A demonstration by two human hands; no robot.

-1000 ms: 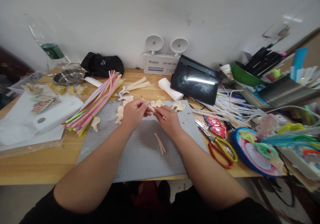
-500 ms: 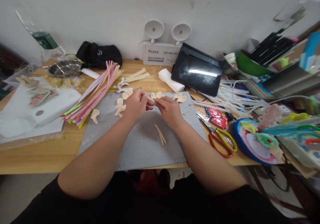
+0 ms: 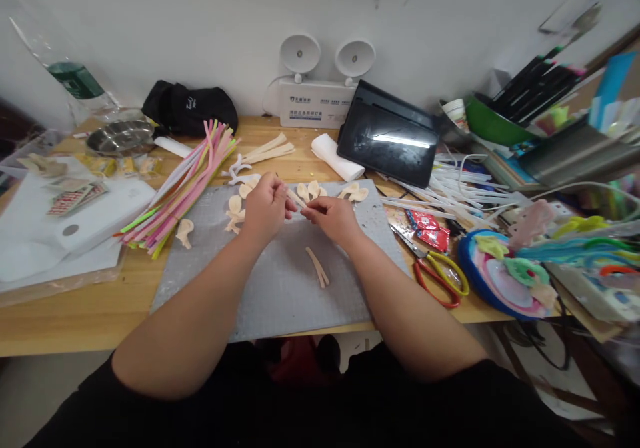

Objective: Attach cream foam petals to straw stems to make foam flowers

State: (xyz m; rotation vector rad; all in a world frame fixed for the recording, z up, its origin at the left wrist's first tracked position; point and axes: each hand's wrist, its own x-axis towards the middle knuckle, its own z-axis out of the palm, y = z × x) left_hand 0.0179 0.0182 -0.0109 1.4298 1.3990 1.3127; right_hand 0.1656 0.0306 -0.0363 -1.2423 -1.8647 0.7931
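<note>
Above the grey cutting mat (image 3: 290, 301), both hands are closed on one cream pipe cleaner (image 3: 297, 199) that spans the gap between them. My left hand (image 3: 267, 208) grips its left end, most of which the fingers hide. With thumb and fingertips my right hand (image 3: 333, 218) pinches the other end. Below them on the mat lie short cream pipe cleaner pieces (image 3: 318, 268), side by side. Looped cream petal shapes rest around the hands: one (image 3: 185, 233) far left, some (image 3: 236, 205) beside my left hand, others (image 3: 313, 189) behind the hands and a pair (image 3: 354, 192) at the mat's right corner.
Left of the mat lies a bundle of coloured pipe cleaners (image 3: 185, 195). Scissors (image 3: 440, 275) and red packets (image 3: 431, 230) sit to the right, near a blue-rimmed round dish (image 3: 467, 288). A black tray-like object (image 3: 390, 135) leans by the emergency light (image 3: 315, 101) at the back.
My hands have drawn slightly apart, and more of the cream pipe cleaner shows between them. The whole view has shifted a little.
</note>
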